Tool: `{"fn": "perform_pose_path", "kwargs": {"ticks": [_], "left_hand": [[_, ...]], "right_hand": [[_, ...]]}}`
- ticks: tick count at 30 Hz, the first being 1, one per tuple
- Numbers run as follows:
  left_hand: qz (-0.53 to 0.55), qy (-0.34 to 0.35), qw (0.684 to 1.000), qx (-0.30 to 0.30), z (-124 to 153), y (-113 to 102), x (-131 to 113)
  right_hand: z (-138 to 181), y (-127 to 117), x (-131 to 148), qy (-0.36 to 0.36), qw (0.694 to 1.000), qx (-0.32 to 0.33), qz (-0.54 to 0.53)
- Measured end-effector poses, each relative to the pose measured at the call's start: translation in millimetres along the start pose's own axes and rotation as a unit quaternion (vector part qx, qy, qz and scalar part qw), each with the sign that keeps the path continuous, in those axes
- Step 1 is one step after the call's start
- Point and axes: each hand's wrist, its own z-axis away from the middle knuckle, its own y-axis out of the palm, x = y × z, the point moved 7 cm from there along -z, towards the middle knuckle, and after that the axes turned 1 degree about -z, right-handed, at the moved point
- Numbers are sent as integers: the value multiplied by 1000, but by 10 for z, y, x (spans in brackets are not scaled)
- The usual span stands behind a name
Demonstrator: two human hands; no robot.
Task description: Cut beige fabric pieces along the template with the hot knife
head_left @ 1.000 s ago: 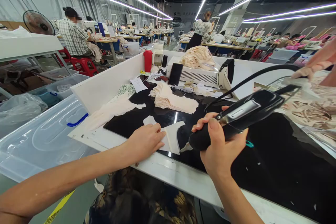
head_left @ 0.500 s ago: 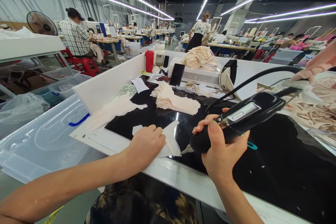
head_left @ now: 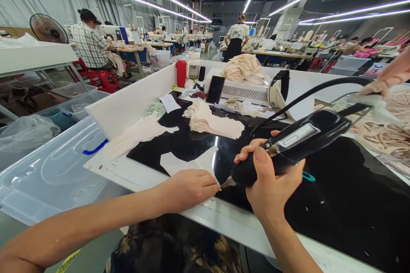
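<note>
My right hand [head_left: 270, 179] is wrapped round a black corded cutting tool [head_left: 294, 143], whose metal tip points down at the near edge of a white fabric piece [head_left: 188, 162] on the black glass worktop [head_left: 336, 196]. My left hand [head_left: 188, 187] lies on the near corner of that fabric piece, fingers together and pressed flat, right beside the tool's tip. The tool's black cable arcs up and away to the right.
A stack of cream fabric pieces [head_left: 211, 123] lies further back, with a phone [head_left: 214, 90], a white machine box [head_left: 243, 91] and a red bottle [head_left: 181, 73] behind. Another person's hand [head_left: 387, 79] reaches in at the right over pale lace pieces. A clear plastic bin lid [head_left: 54, 166] sits left.
My left hand has slid toward me and to the right, down to the fabric's near corner by the tool tip, uncovering more of the white piece. The right hand and tool hardly moved.
</note>
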Motion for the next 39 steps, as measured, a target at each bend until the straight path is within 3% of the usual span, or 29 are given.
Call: {"fn": "perform_pose_path", "kwargs": {"ticks": [16, 30, 39], "left_hand": [[-6, -31, 999, -38, 41, -59, 40], [-1, -65, 997, -36, 105, 23, 113], [15, -78, 996, -41, 142, 9, 135]], "right_hand": [[11, -11, 32, -7, 1000, -18, 8], [-19, 43, 66, 6, 999, -33, -13], [-145, 101, 2, -25, 999, -36, -14]]}}
